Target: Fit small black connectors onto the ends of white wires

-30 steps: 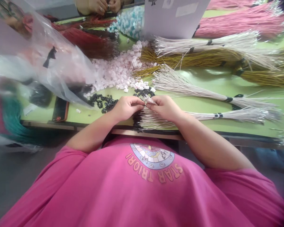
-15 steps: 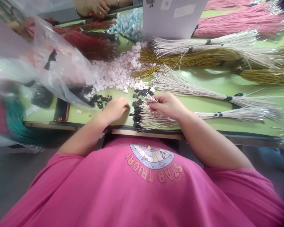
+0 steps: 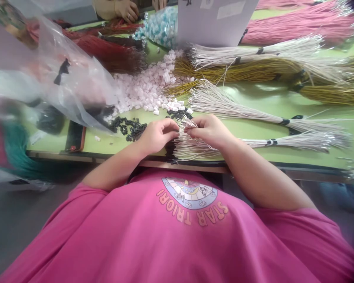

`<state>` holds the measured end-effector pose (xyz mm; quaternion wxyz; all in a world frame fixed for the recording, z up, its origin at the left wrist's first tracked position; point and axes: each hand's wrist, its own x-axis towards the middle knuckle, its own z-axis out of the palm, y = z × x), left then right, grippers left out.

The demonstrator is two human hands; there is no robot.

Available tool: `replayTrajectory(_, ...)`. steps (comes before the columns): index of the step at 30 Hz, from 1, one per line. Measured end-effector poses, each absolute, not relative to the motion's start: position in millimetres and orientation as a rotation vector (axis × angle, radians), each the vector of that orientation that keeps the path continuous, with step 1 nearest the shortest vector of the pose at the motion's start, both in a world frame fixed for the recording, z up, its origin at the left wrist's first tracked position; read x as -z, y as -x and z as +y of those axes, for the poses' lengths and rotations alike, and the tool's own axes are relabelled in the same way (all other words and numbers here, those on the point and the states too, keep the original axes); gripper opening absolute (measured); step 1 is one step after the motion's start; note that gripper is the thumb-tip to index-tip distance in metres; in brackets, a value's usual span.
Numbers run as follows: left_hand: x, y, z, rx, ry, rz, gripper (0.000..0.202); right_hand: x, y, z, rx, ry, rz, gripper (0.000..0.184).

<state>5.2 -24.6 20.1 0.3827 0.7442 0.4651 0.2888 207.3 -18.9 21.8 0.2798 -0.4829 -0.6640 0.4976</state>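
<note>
Green tabletop [image 3: 297, 158] beneath, my right grip [image 3: 209, 131] is clamped on white wires [image 3: 186, 123]; my left grip [image 3: 155, 137] sits beside their tips, whether closed I cannot tell.

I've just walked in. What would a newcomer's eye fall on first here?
Probably the bright pink shirt filling the bottom of the view. Just above it, the right hand grips white wires, with the left hand close by. Beyond them, a pale heap of small pieces spreads mid-table, and pink wires lie at the top right.
</note>
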Motion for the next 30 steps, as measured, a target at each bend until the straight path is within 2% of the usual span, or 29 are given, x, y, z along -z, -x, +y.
replayTrajectory(4,-15,-9,-21,-0.754,-1.891,1.192,0.014,-22,-207,-19,-1.253,1.311,-1.823,0.013)
replayTrajectory(12,-13,-9,-22,-0.774,-1.940,1.221,0.016,-25,-204,-21,-1.196,1.346,-1.889,0.020)
replayTrajectory(19,-5,-7,-18,-0.815,-2.338,1.119,0.014,-23,-200,-21,-1.102,1.350,-2.017,0.027)
replayTrajectory(30,-1,-11,-17,-0.724,-2.481,1.140,0.017,-23,-204,-19,-1.059,1.410,-2.113,0.021)
